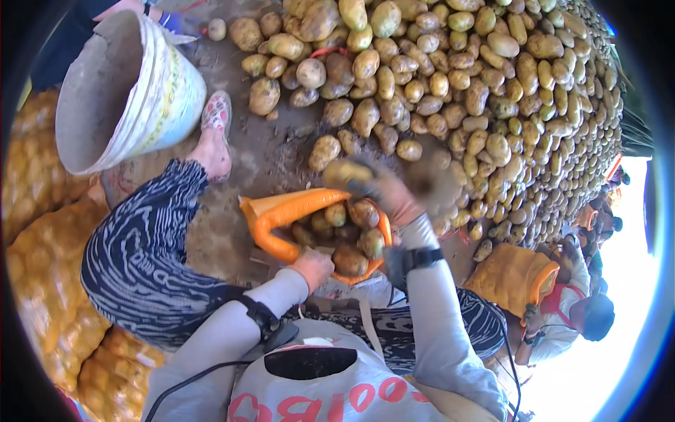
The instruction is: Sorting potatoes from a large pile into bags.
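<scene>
An orange mesh sack [279, 247] with a rolled rim stands open in front of me, several potatoes [349, 260] inside it. My left hand [313, 268] is closed on the sack's near rim. Above the far right side of the rim, my right hand [393, 195] holds a yellowish potato [345, 175]; hand and potato are blurred by motion. A large heap of potatoes [474, 100] spreads over the ground beyond the sack and up to the right.
A worn white bucket [176, 100] lies tilted at upper left, near a person's arm [153, 11]. Filled mesh sacks [52, 274] are stacked at left. At right, a co-worker [567, 311] handles another orange mesh sack [509, 277]. A bare patch of ground [269, 153] lies beyond my sack.
</scene>
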### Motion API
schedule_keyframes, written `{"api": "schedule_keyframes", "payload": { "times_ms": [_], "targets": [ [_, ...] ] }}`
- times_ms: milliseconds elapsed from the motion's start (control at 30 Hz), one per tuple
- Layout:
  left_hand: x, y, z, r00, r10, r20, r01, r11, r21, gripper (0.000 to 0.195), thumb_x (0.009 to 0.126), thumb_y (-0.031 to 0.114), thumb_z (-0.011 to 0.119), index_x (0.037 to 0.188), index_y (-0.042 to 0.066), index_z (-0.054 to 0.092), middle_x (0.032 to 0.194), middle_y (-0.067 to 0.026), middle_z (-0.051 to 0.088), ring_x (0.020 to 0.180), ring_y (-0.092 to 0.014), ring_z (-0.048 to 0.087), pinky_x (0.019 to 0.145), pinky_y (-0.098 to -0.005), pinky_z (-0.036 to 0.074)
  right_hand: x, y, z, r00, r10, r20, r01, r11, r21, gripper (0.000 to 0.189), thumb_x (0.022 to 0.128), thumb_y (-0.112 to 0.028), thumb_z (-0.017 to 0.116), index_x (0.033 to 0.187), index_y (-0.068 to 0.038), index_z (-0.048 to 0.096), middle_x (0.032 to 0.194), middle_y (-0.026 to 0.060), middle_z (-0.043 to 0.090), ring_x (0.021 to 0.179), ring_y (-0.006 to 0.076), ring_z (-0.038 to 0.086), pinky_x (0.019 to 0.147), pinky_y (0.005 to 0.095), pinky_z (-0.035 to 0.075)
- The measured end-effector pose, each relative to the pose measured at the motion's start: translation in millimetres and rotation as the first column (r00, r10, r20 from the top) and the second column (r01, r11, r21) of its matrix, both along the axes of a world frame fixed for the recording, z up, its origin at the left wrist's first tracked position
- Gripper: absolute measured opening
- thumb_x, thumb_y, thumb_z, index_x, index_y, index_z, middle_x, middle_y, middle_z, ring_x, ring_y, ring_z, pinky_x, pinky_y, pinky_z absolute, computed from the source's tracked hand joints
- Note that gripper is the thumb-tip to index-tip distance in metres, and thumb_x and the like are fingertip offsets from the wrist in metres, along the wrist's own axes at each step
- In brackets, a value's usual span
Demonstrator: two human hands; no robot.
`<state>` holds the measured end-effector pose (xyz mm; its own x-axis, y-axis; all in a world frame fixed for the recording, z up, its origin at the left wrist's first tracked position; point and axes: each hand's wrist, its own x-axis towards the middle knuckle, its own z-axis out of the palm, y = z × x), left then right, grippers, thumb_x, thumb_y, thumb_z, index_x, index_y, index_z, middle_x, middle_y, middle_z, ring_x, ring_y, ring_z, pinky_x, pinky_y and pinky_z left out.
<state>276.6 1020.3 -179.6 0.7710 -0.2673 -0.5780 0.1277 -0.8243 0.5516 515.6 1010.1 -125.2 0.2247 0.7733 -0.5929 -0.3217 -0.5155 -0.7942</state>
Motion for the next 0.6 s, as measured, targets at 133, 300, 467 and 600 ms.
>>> {"api": "schedule_keyframes", "payload": {
  "times_ms": [133, 300, 467, 600],
  "targets": [
    [-15, -10, -24, 0.983, 0.112, 0.147, -0.119, 0.992, 0.043, 0.018, 0.08, 0.015, 0.052, 0.089, 0.01, 0.066, 0.09, -0.0096, 0.064, 0.09, -0.028, 0.062, 0.078, -0.0415, 0.048, -101, -26, -46, 0.904, 0.342, 0.256, -0.315, 0.938, -0.143, 0.055, 0.076, -0.032, 0.067, 0.119, -0.002, 0.053, 0.103, 0.0195, 0.063, 0.097, 0.027, 0.061, 0.086, 0.0325, 0.046],
    [-12, -3, -7, 0.999, 0.018, 0.027, -0.023, 0.975, 0.22, 0.021, 0.083, 0.017, 0.051, 0.095, 0.015, 0.069, 0.093, -0.0066, 0.067, 0.089, -0.024, 0.064, 0.075, -0.0399, 0.045, -114, -46, -64, 0.607, 0.656, 0.448, -0.483, 0.752, -0.448, 0.048, 0.075, -0.033, 0.063, 0.111, -0.003, 0.056, 0.101, 0.0223, 0.062, 0.099, 0.0348, 0.058, 0.085, 0.0384, 0.046],
    [-14, 10, 4, 0.997, -0.047, 0.058, 0.025, 0.942, 0.335, 0.019, 0.08, 0.017, 0.052, 0.083, 0.013, 0.07, 0.084, -0.005, 0.067, 0.087, -0.022, 0.062, 0.075, -0.0401, 0.041, -119, -51, -77, 0.34, 0.736, 0.585, -0.66, 0.63, -0.409, 0.036, 0.073, -0.023, 0.06, 0.102, -0.001, 0.06, 0.099, 0.0215, 0.063, 0.094, 0.0335, 0.06, 0.081, 0.0396, 0.048],
    [-29, 8, 2, 0.985, 0.113, 0.131, -0.15, 0.935, 0.321, 0.019, 0.079, 0.016, 0.053, 0.084, 0.012, 0.07, 0.086, -0.0055, 0.066, 0.09, -0.024, 0.059, 0.077, -0.0402, 0.04, -132, -15, -46, 0.133, 0.926, 0.353, -0.818, 0.304, -0.489, 0.024, 0.074, -0.014, 0.055, 0.092, -0.002, 0.065, 0.09, 0.0195, 0.065, 0.088, 0.0323, 0.063, 0.075, 0.0397, 0.051]
  ]
}}
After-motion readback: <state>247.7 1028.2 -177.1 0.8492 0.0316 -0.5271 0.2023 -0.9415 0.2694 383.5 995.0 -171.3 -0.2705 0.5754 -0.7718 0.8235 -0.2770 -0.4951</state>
